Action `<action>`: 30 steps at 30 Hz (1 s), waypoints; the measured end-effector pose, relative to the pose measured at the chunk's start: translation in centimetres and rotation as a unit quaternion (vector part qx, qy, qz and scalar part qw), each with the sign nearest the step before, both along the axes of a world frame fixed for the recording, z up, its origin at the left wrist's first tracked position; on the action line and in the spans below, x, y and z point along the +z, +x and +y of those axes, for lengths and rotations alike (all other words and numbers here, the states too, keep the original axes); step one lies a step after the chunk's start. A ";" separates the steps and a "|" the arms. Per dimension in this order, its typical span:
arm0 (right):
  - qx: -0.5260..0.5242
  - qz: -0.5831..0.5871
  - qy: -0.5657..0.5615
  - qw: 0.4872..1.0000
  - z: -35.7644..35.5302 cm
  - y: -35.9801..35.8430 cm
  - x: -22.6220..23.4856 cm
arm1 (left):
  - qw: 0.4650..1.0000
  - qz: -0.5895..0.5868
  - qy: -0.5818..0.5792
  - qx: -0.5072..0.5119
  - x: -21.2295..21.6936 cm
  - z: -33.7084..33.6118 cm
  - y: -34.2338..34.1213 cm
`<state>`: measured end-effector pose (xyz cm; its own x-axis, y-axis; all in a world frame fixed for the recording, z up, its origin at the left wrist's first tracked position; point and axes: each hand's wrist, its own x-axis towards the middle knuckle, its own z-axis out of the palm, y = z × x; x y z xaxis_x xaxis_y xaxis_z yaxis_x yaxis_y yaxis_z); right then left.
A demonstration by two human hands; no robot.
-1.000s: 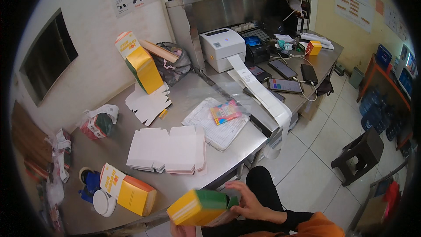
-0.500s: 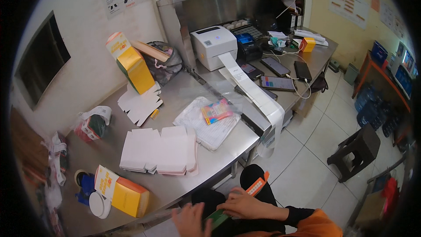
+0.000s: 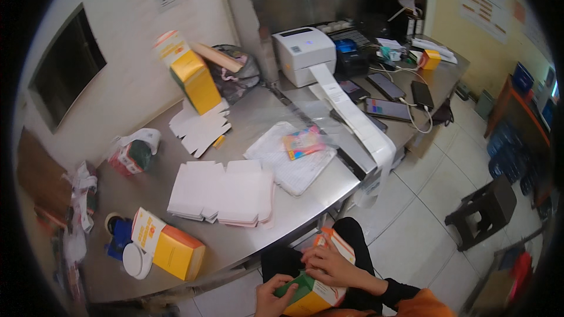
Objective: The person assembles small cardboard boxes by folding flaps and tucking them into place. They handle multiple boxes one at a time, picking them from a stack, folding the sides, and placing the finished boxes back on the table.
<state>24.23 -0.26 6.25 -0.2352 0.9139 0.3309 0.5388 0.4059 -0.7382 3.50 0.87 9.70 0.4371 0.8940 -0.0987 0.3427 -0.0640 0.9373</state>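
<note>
On my lap is a carton box (image 3: 326, 297) with yellow, green, white and orange panels. My left hand (image 3: 275, 297) grips its green side, thumb on top. Across the box's upper part lies my right hand (image 3: 333, 268), its fingers bent and pressing on the panels. An orange and white panel (image 3: 342, 248) shows beyond the right hand; whether it belongs to the same box I cannot tell. Straight ahead on the steel table (image 3: 150, 194) rests a stack of flat white carton blanks (image 3: 220, 192).
A finished yellow carton (image 3: 177, 253) lies at near left beside a white round lid (image 3: 136, 260) and blue tape dispenser (image 3: 119, 236). Another carton (image 3: 197, 82) stands farther back. A label printer (image 3: 304, 56) trails paper labels over the table edge. A dark stool (image 3: 483, 211) stands at right.
My left hand has moved in to the box and closed on its green side. The box now shows more of its yellow face. The whole view has shifted slightly.
</note>
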 end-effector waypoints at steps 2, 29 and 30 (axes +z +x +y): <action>0.049 -0.011 -0.023 0.998 -0.1 0.1 -0.3 | 0.994 0.010 0.103 -0.039 -0.2 0.1 0.1; 0.198 -0.119 -0.186 0.955 -0.6 -1.7 1.1 | 0.866 0.188 0.456 -0.080 -6.6 -2.8 0.0; 0.189 -0.111 -0.190 0.957 -0.8 -2.0 1.0 | 0.876 0.187 0.434 -0.098 -6.9 -2.9 -0.1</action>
<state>22.18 -1.09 7.24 -0.5991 0.7936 -0.1061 0.5677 0.3276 -0.7553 3.37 -1.99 2.77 0.6719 0.6155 0.4119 0.5186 -0.7881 0.3316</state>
